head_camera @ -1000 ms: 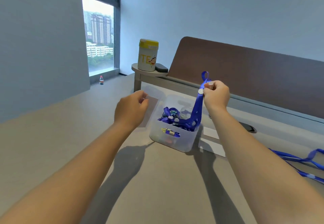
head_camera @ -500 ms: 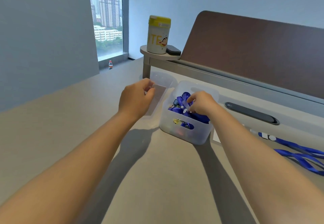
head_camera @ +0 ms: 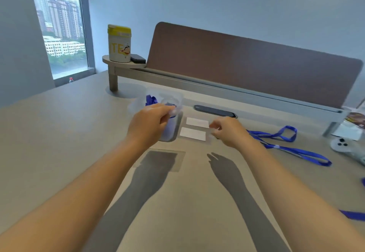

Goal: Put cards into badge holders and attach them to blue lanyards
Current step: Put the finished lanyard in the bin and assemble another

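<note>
My left hand [head_camera: 150, 125] is shut on a clear badge holder [head_camera: 170, 131], which hangs from its fingertips in front of a clear plastic bin [head_camera: 138, 101]. Blue lanyards [head_camera: 151, 99] lie inside that bin. Two white cards [head_camera: 194, 128] lie flat on the table just right of the bin. My right hand [head_camera: 227, 131] hovers at the cards' right edge with its fingers pinched together. Motion blur hides whether it grips anything. More blue lanyards [head_camera: 286, 145] lie spread on the table to the right.
A yellow-lidded canister [head_camera: 118, 44] and a black object [head_camera: 138, 58] stand on a raised shelf. A brown divider panel [head_camera: 246, 64] runs along the back. A dark cable slot [head_camera: 215, 111] lies behind the cards. A white controller [head_camera: 343, 147] and papers [head_camera: 353, 127] sit at far right.
My right hand lowered the lanyard into the bin, let it go and moved right to the white cards. My left hand kept the clear holder. The view tilted down.
</note>
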Tool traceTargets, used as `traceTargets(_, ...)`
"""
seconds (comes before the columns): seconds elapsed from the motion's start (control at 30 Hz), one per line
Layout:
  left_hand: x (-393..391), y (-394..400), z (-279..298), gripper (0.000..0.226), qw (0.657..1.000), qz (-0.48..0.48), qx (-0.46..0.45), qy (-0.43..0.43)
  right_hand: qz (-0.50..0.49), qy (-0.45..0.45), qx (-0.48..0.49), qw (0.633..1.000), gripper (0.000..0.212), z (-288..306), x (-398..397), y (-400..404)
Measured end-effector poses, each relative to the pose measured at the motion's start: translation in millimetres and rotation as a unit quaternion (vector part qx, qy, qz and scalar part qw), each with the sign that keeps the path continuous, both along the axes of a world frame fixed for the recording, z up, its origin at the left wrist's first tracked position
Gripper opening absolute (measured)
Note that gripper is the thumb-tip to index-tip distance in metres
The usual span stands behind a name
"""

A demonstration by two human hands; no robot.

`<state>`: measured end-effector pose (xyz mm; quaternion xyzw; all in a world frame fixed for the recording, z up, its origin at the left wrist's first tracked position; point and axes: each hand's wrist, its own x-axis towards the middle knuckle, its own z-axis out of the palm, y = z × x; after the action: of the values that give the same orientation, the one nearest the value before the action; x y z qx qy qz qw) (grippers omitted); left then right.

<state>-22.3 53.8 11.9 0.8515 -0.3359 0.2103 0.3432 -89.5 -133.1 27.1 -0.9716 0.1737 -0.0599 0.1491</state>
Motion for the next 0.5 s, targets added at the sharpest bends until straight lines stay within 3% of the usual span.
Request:
traceTargets(0.27, -74.8, -58.1, -40.7, 0.032, 0.993, -0.086, 0.078, 0.003, -0.114, 0.040, 0.119, 0.985, 0.032, -50.8, -121.3, -54.9)
traceTargets(0.5, -96.9, -85.8, -56.4, 0.035, 0.984, -0.097, 0.143, 0.037, -0.094, 0.128, 0.150, 0.976, 0.041, -67.6, -163.1, -73.2)
